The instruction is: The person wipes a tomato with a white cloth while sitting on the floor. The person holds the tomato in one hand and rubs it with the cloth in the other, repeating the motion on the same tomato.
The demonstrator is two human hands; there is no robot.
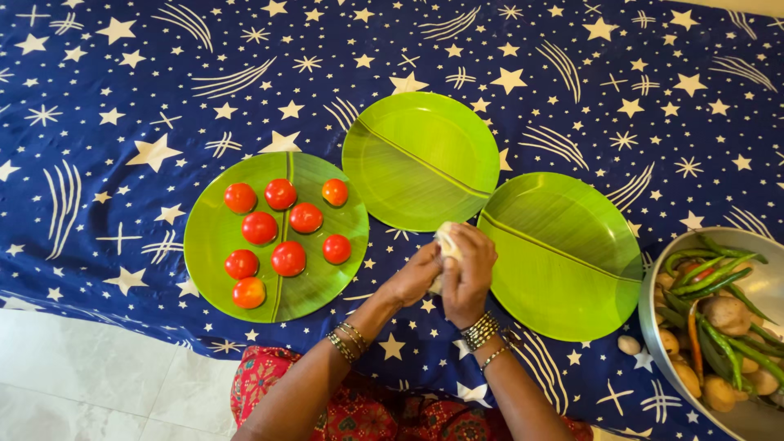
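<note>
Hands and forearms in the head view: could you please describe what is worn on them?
Both forearms are bare, without sleeves. The left hand has gold-coloured bangles at the wrist; the right hand has a wide silver-toned beaded band and a thin bracelet.

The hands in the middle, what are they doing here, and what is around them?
A person holds a small pale object, perhaps garlic, between the left hand and the right hand, above the starry blue cloth. To the left, a green plate carries nine red tomatoes. Two more green plates are bare. At the right edge, a metal bowl holds green chillies and other vegetables.
</note>
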